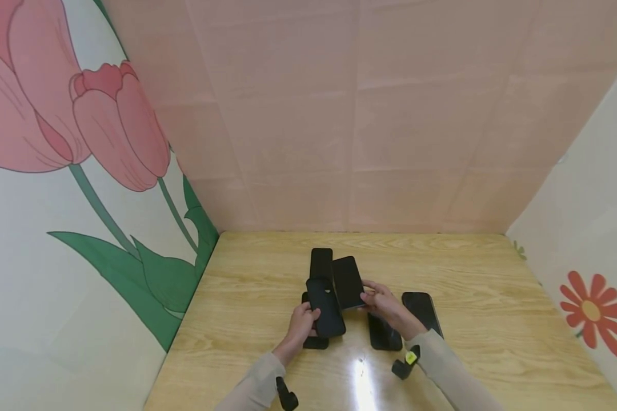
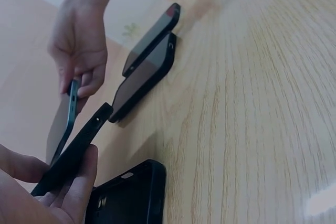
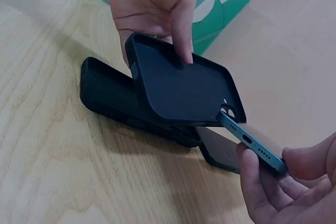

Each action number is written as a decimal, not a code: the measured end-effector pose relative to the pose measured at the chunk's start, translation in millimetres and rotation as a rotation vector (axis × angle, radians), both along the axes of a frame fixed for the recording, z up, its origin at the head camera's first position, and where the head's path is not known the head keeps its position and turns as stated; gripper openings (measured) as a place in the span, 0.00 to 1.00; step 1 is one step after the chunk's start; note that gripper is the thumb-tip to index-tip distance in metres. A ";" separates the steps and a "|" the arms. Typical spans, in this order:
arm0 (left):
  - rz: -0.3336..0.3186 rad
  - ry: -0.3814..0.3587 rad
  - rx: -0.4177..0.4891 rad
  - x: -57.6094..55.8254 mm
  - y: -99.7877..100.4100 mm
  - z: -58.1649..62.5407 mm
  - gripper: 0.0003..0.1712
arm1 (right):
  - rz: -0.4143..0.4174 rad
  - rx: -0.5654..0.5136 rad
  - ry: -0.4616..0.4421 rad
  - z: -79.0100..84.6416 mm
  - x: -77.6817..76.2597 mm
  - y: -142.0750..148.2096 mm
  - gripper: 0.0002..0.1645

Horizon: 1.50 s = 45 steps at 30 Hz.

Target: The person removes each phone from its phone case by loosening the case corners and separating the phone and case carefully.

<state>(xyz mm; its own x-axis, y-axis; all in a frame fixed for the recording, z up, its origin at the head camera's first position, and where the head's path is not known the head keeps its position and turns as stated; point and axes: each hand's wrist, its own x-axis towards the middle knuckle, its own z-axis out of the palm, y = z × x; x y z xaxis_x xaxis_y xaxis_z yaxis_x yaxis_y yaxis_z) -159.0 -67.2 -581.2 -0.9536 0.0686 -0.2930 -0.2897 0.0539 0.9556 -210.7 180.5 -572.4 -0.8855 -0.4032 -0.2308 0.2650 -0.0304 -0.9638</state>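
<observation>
My left hand (image 1: 300, 324) grips a black phone case (image 1: 326, 313) by its left edge, thumb on the inner side. The case's hollow inside and camera cutout show in the right wrist view. Between the thumb and fingers of my right hand (image 1: 389, 310) is a phone (image 1: 347, 279) with a dark face and a teal edge (image 3: 252, 146). Its charging port faces the right wrist camera. The phone's edge lies close to the held case; whether they touch, I cannot tell. Beneath my left hand, a second black case (image 3: 107, 85) lies on the table, hollow side up.
Behind the held case lies another dark phone or case (image 1: 321, 261). Two dark phones (image 1: 383, 337) (image 1: 420, 307) lie side by side near my right wrist. The wooden table (image 1: 247, 274) meets a pink back wall and flower-printed side walls.
</observation>
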 end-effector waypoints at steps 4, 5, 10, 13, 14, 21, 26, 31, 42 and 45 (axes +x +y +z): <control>-0.003 0.009 0.014 0.5 -0.8 -1.4 0.18 | -0.044 0.023 -0.002 0.1 -4.1 0.2 0.32; -0.002 0.006 0.018 0.5 -1.0 -1.6 0.18 | -0.059 0.025 0.000 0.3 -5.0 -0.1 0.32; -0.004 0.003 0.041 2.6 -2.2 -1.4 0.20 | -0.137 0.031 0.005 -1.9 -9.8 -0.4 0.31; -0.007 0.004 0.055 3.6 -2.5 -2.1 0.20 | -0.169 0.036 -0.004 -4.1 -12.6 0.1 0.32; -0.009 0.009 0.055 3.9 -2.6 -2.1 0.19 | -0.179 0.035 -0.011 -4.9 -13.6 0.1 0.32; -0.007 0.000 0.054 4.8 -2.5 -1.4 0.20 | -0.185 0.038 -0.003 -10.0 -24.3 1.1 0.31; -0.009 -0.003 0.036 5.3 -2.8 -1.8 0.21 | -0.185 0.080 0.017 -8.6 -34.5 0.8 0.31; -0.011 -0.006 0.019 5.9 -3.0 -1.4 0.22 | -0.181 0.124 0.017 -5.4 -39.1 -1.1 0.33; -0.001 -0.009 -0.001 8.3 -5.3 -3.2 0.20 | -0.185 0.153 -0.006 -16.5 -47.8 -7.7 0.35; 0.003 -0.014 -0.002 7.7 -6.2 -4.2 0.19 | -0.179 0.157 -0.001 -18.1 -50.1 -9.4 0.36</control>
